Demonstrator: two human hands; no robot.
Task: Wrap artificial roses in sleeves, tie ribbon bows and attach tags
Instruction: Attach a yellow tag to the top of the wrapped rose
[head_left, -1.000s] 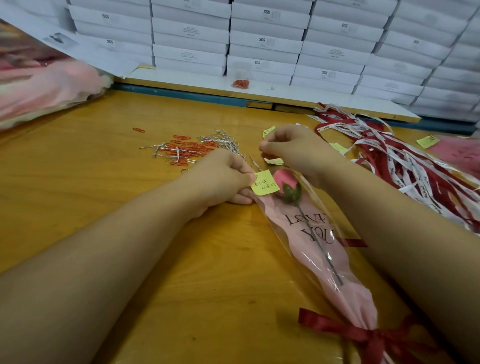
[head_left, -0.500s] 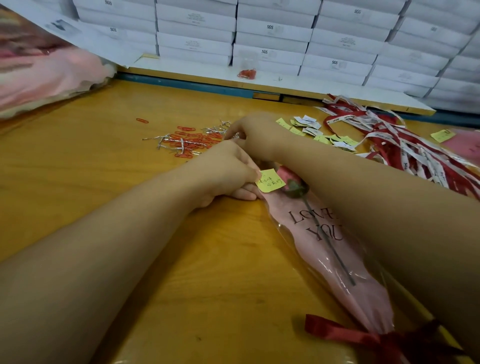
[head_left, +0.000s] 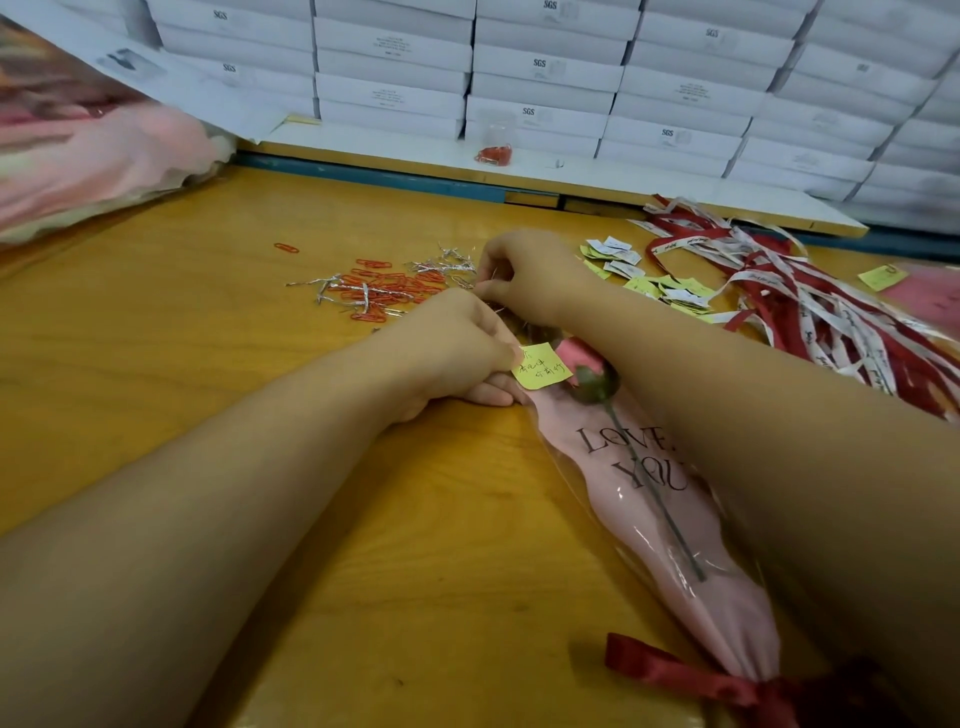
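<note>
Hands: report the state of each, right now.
Left hand: closed, pinching the yellow tag at the sleeve's top.
Right hand: curled over the paper clips; holding one or not cannot be told.

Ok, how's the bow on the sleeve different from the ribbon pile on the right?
The bow is plain dark red; the ribbon pile mixes red strips with white printed ones. The bow is tied round the sleeve's narrow end; the pile's ribbons lie loose and tangled on the table. The bow sits at the near edge; the pile lies farther back. Both are flat ribbon.
</note>
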